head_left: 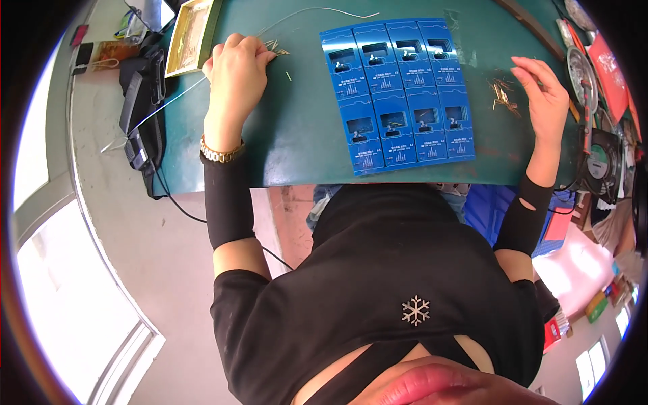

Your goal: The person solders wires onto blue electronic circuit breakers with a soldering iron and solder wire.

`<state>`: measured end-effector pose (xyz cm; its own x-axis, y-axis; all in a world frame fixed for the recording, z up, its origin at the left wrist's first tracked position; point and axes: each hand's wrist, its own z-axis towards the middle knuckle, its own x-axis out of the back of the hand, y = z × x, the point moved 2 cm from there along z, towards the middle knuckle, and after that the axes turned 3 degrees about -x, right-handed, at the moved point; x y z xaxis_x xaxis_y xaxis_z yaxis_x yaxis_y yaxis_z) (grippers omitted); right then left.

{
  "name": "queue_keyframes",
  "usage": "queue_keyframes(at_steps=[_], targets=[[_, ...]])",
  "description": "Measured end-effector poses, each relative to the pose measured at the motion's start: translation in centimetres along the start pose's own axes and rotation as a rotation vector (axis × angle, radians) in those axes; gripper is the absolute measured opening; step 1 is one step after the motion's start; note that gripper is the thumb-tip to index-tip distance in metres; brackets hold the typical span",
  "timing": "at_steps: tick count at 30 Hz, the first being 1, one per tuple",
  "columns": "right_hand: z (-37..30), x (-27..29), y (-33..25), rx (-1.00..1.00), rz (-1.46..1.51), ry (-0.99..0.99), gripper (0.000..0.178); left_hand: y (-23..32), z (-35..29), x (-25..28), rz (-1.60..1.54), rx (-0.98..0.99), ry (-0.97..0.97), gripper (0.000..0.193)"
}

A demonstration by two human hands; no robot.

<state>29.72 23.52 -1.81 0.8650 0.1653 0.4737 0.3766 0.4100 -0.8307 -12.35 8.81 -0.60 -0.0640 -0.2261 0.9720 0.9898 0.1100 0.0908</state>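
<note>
My left hand (235,75) is at the upper left of the green table, knuckles up and fingers curled down together. Its thumb side touches a small heap of thin gold-coloured pins (278,48), and whatever lies between the fingertips is hidden. In the middle lies a blue panel of circuit boards (378,94), two rows of like sections, each with a cut-out holding small parts. To its right is a second heap of gold-coloured pins (503,96). Just beyond that heap, my right hand (548,101) hovers with its fingers stretched out and thumb apart, nothing seen in it.
A pale, shallow wooden box (192,37) stands at the table's upper left, near a black device with cables (143,101). Thin wire (317,9) runs across the far side. A small black fan (599,162) and assorted tools crowd the right edge.
</note>
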Motion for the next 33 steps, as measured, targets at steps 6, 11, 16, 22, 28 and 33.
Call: queue_keyframes(at_steps=[6,11,16,22,28,33], targets=[[-0.2,-0.4,0.4,-0.153,0.064,0.017,0.021,0.0,-1.1,-1.2,-0.027,0.053,0.185,0.012],[0.0,0.0,0.6,-0.053,-0.066,-0.001,0.02,-1.1,-0.7,-0.8,-0.614,0.236,0.312,0.017],[-0.2,-0.2,0.4,-0.173,0.02,-0.05,0.02,-1.0,-0.9,-0.1,-0.832,0.269,0.346,0.018],[0.0,-0.1,0.0,0.006,-0.01,0.037,0.018,-0.3,-0.9,-0.1,-0.984,0.246,0.376,0.014],[-0.2,-0.1,0.9,-0.095,0.138,0.124,0.013,0.3,-0.7,-0.4,-1.036,0.27,0.259,0.013],[0.4,-1.5,-0.6,0.027,0.116,0.041,0.015,-0.5,-0.9,-1.1,-1.072,0.217,0.317,0.014]])
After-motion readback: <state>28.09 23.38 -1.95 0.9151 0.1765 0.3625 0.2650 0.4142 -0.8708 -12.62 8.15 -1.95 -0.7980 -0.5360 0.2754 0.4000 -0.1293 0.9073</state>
